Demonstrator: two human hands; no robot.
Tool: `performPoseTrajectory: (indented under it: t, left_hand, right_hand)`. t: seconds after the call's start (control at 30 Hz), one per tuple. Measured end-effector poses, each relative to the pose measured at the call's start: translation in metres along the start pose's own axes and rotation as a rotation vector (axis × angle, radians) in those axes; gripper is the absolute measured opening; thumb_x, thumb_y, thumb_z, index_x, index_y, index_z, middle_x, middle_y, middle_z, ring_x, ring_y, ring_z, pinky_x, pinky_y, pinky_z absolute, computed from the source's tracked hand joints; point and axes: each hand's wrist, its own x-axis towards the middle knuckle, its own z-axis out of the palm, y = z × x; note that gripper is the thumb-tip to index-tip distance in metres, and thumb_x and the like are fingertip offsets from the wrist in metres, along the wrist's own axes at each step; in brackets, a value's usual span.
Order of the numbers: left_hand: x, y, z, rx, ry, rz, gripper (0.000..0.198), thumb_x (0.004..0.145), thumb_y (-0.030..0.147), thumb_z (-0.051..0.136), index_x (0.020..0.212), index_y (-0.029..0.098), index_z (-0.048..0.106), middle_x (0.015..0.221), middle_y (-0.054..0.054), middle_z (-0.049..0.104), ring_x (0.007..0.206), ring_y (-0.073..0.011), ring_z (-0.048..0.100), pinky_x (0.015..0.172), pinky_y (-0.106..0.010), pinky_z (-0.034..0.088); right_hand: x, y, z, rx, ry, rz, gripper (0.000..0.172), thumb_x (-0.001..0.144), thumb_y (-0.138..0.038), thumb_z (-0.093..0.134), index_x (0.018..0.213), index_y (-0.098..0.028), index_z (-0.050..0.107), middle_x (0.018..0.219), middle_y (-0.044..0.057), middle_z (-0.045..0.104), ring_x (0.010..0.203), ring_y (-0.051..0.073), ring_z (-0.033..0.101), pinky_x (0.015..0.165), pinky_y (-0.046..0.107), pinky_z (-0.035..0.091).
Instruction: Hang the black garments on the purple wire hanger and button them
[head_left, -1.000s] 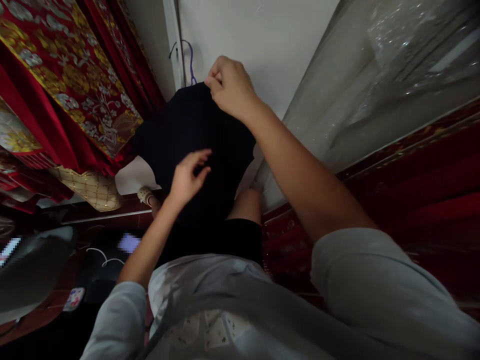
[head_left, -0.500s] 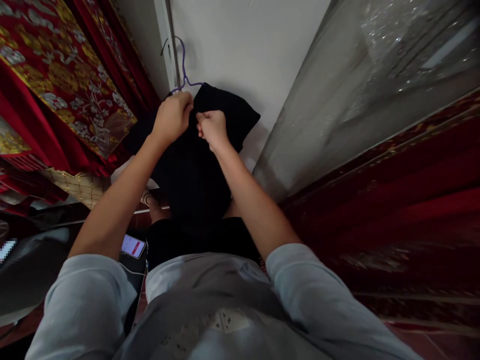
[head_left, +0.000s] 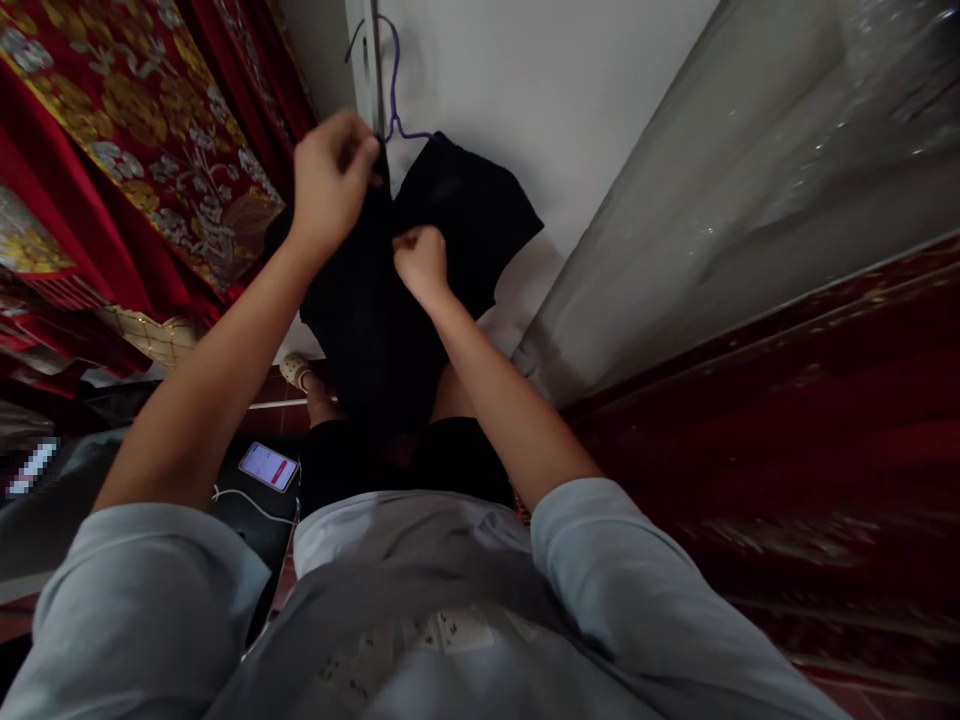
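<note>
A black short-sleeved shirt (head_left: 472, 195) hangs from a purple hanger (head_left: 395, 90) in front of me. My left hand (head_left: 330, 180) is closed with curled fingers at the shirt's upper edge, near the neck opening on the left side. Lower and to the right, my right hand (head_left: 421, 262) is closed in a pinch on the front of the shirt below the neckline. What lies between the fingertips is mostly hidden, dark cloth against dark cloth. The shirt's lower part drapes down toward my legs.
A lit phone (head_left: 268, 467) lies on a dark seat to the left, with a white cable (head_left: 255, 497) beside it. Red embroidered cloth (head_left: 142, 110) hangs at the left. Plastic-covered material (head_left: 675, 230) and dark red cloth (head_left: 787, 420) stand close on the right.
My left hand has moved up and left, away from my right hand, and its fingers have loosened somewhat. My right hand stays near the shirt's front. The view has shifted slightly.
</note>
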Motion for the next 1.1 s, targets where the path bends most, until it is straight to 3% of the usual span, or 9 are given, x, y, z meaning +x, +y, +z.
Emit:
performPoseTrajectory:
  t: [0.17, 0.23, 0.33, 0.43, 0.53, 0.7, 0.8, 0.9, 1.1]
  left_hand:
    - [-0.035, -0.076, -0.049, 0.115, 0.443, -0.290, 0.028, 0.103, 0.005, 0.054, 0.078, 0.016, 0.050, 0.078, 0.003, 0.055, 0.080, -0.0094, 0.050, 0.083, -0.024, 0.042]
    - [-0.079, -0.101, -0.069, 0.294, 0.314, -0.382, 0.020, 0.102, 0.007, 0.054, 0.083, 0.015, 0.055, 0.085, 0.003, 0.061, 0.085, -0.0103, 0.052, 0.089, -0.026, 0.043]
    - [-0.150, -0.115, -0.080, 0.475, -0.247, -0.347, 0.010, 0.094, 0.012, 0.059, 0.086, 0.017, 0.062, 0.093, -0.004, 0.070, 0.091, -0.0189, 0.061, 0.088, -0.031, 0.046]
    - [-0.191, -0.106, -0.069, 0.521, -0.604, -0.399, 0.006, 0.090, 0.021, 0.062, 0.084, 0.020, 0.063, 0.086, -0.006, 0.071, 0.085, -0.0238, 0.065, 0.083, -0.034, 0.048]
    - [-0.188, -0.083, -0.045, 0.259, -0.435, -0.428, 0.015, 0.097, 0.032, 0.052, 0.089, 0.021, 0.058, 0.085, -0.005, 0.070, 0.082, -0.0211, 0.065, 0.082, -0.032, 0.051]
    - [-0.149, -0.026, 0.004, -0.220, -0.193, -0.204, 0.031, 0.102, 0.051, 0.051, 0.090, 0.022, 0.056, 0.088, -0.006, 0.065, 0.086, -0.0205, 0.064, 0.083, -0.034, 0.054]
    - [-0.140, -0.004, 0.022, -0.343, -0.171, -0.164, 0.036, 0.102, 0.057, 0.054, 0.093, 0.023, 0.056, 0.091, -0.007, 0.065, 0.089, -0.0221, 0.065, 0.084, -0.037, 0.054]
    - [-0.150, 0.002, 0.029, -0.479, -0.133, -0.305, 0.034, 0.104, 0.058, 0.048, 0.106, 0.025, 0.053, 0.102, -0.007, 0.066, 0.096, -0.0220, 0.067, 0.088, -0.039, 0.055]
    - [-0.200, -0.007, 0.029, -0.607, -0.535, -0.546, 0.042, 0.092, 0.062, 0.062, 0.103, 0.021, 0.062, 0.101, -0.008, 0.070, 0.099, -0.0254, 0.067, 0.086, -0.038, 0.054]
  right_hand:
    - [-0.035, 0.044, 0.002, -0.048, -0.048, 0.148, 0.012, 0.093, -0.024, 0.057, 0.087, -0.018, 0.065, 0.088, 0.011, 0.071, 0.090, 0.024, 0.070, 0.086, 0.037, 0.055]
    - [-0.042, 0.051, -0.010, -0.029, -0.120, 0.145, 0.014, 0.094, -0.024, 0.057, 0.083, -0.018, 0.063, 0.076, 0.007, 0.068, 0.077, 0.021, 0.067, 0.078, 0.033, 0.053]
    - [-0.047, 0.055, -0.032, -0.033, -0.304, 0.088, 0.014, 0.094, -0.020, 0.057, 0.080, -0.019, 0.061, 0.066, 0.003, 0.065, 0.062, 0.016, 0.060, 0.068, 0.028, 0.048]
    - [-0.052, 0.058, -0.046, -0.151, -0.533, -0.011, 0.012, 0.089, -0.011, 0.057, 0.080, -0.018, 0.060, 0.067, 0.003, 0.066, 0.063, 0.016, 0.061, 0.067, 0.028, 0.046]
    - [-0.061, 0.054, -0.044, -0.233, -0.626, -0.069, 0.009, 0.083, -0.009, 0.063, 0.087, -0.017, 0.062, 0.084, 0.007, 0.072, 0.080, 0.019, 0.068, 0.080, 0.032, 0.052]
    - [-0.083, 0.024, -0.018, 0.161, -0.672, -0.145, 0.060, 0.069, -0.028, 0.085, 0.124, -0.023, 0.060, 0.134, 0.011, 0.065, 0.119, 0.027, 0.063, 0.106, 0.041, 0.053]
    - [-0.084, 0.003, -0.013, 0.288, -0.597, -0.045, 0.017, 0.082, -0.026, 0.065, 0.099, -0.022, 0.066, 0.100, 0.005, 0.071, 0.094, 0.023, 0.067, 0.091, 0.038, 0.057]
    - [-0.073, -0.014, -0.026, 0.194, -0.562, -0.060, 0.014, 0.085, -0.017, 0.053, 0.082, -0.021, 0.065, 0.079, 0.002, 0.065, 0.080, 0.020, 0.063, 0.083, 0.033, 0.056]
    - [-0.032, -0.050, -0.061, 0.053, -0.367, -0.266, 0.004, 0.092, -0.020, 0.064, 0.093, -0.024, 0.066, 0.097, 0.004, 0.069, 0.109, 0.024, 0.064, 0.103, 0.038, 0.053]
